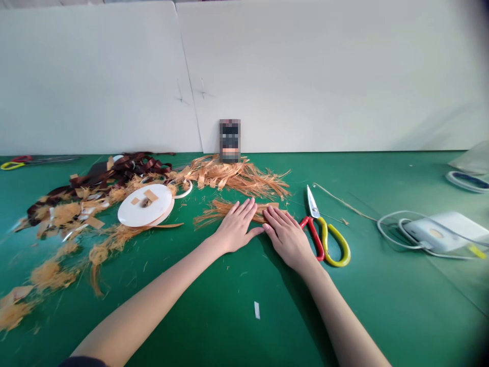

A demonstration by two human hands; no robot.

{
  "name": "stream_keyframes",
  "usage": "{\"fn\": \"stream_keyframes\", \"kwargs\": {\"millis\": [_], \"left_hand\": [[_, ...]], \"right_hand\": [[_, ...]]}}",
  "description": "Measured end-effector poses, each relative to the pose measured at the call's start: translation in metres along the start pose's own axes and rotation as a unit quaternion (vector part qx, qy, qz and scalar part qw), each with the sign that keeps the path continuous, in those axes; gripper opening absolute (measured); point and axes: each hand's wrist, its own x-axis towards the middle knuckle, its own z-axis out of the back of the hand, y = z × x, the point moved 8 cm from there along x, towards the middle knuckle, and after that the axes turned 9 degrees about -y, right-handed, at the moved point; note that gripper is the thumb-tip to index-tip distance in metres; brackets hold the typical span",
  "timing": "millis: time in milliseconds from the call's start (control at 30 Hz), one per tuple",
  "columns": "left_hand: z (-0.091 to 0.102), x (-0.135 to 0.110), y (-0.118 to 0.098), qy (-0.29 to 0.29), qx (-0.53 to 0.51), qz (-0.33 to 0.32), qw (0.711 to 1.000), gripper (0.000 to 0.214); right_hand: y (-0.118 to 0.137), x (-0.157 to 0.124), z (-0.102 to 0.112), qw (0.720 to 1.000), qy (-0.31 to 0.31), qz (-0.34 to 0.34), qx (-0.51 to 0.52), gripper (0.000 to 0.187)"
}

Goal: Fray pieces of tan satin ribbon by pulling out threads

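Note:
My left hand (237, 227) lies flat, fingers stretched out, pressing on a small bundle of tan fibre strands (214, 211) on the green table (244, 306). My right hand (288, 237) lies flat beside it, fingers extended over the bundle's right end. Both thumbs nearly touch. Neither hand holds anything. Scissors (323, 229) with one red and one yellow handle lie just right of my right hand, blades pointing away from me.
A larger heap of tan strands (237, 176) lies behind the bundle. A white tape roll (145, 205), dark brown ribbons (126, 168) and frayed tan scraps (49, 275) spread at left. A white device with cables (435, 232) sits at right. A white wall panel backs the table.

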Motion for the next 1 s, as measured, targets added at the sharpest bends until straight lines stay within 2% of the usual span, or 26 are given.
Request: {"fn": "stream_keyframes", "kwargs": {"millis": [100,167,300,433,567,700,800,900,967,1000], "left_hand": [[0.019,-0.005,0.001,-0.067,0.011,0.01,0.998,0.06],[0.026,-0.011,0.002,-0.091,0.021,0.018,0.995,0.055],[0.031,-0.029,0.005,-0.092,0.049,0.042,0.994,0.054],[0.05,-0.06,0.015,-0.086,0.112,0.09,0.986,0.053],[0.078,-0.112,0.046,-0.082,0.193,0.169,0.963,0.051],[0.087,-0.156,0.089,-0.073,0.215,0.26,0.939,0.056],[0.089,-0.161,0.101,-0.082,0.215,0.271,0.935,0.055],[0.099,-0.152,0.09,-0.111,0.185,0.237,0.947,0.04],[0.117,-0.151,0.083,-0.173,0.167,0.233,0.943,0.033],[0.129,-0.156,0.084,-0.219,0.173,0.255,0.926,0.035]], "right_hand": [[-0.002,0.0,0.002,1.0,-0.017,-0.007,0.002,0.056],[-0.004,0.0,0.003,0.999,-0.031,-0.014,0.013,0.058],[-0.001,-0.001,0.005,0.999,-0.032,0.004,0.022,0.053],[0.003,-0.002,0.002,0.999,-0.03,0.034,0.006,0.045],[-0.002,-0.001,0.0,0.998,-0.059,0.017,-0.026,0.046],[-0.005,-0.001,-0.003,0.997,-0.064,0.008,-0.037,0.048],[-0.006,0.0,-0.003,0.997,-0.065,0.006,-0.035,0.049],[-0.006,0.0,-0.002,0.997,-0.067,0.011,-0.037,0.05],[-0.006,0.0,-0.002,0.997,-0.072,0.012,-0.035,0.051],[-0.007,0.0,-0.001,0.997,-0.075,0.011,-0.032,0.052]]}}
